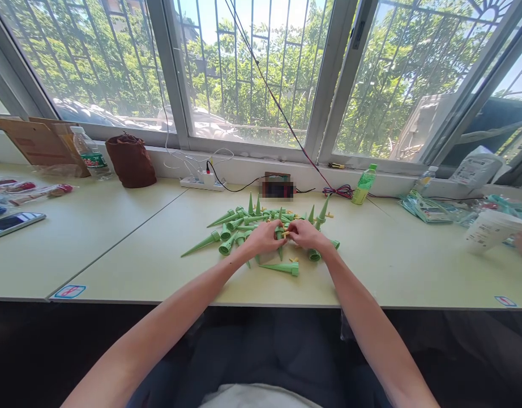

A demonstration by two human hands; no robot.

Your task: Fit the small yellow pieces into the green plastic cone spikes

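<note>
My left hand [266, 237] is closed round a green plant watering spike [279, 233], which it holds roughly upright above the table. From the other side my right hand [307, 233] pinches at the small yellow valve [285, 234] on that spike. The fingers partly cover both pieces. Around my hands lies a pile of similar green spikes, some standing on their caps and others on their sides. Nearest to me, one spike with a yellow valve [282, 268] lies flat, its tip to the left. A long spike [201, 243] points out to the left of the pile.
Behind the pile sit a dark box-like device [278, 187] and a coil of cable [339, 191]. A green bottle [364, 184] and a white cup [492, 231] stand to the right. A brown bag [131, 160], a water bottle [91, 154] and a phone [15, 224] are on the left.
</note>
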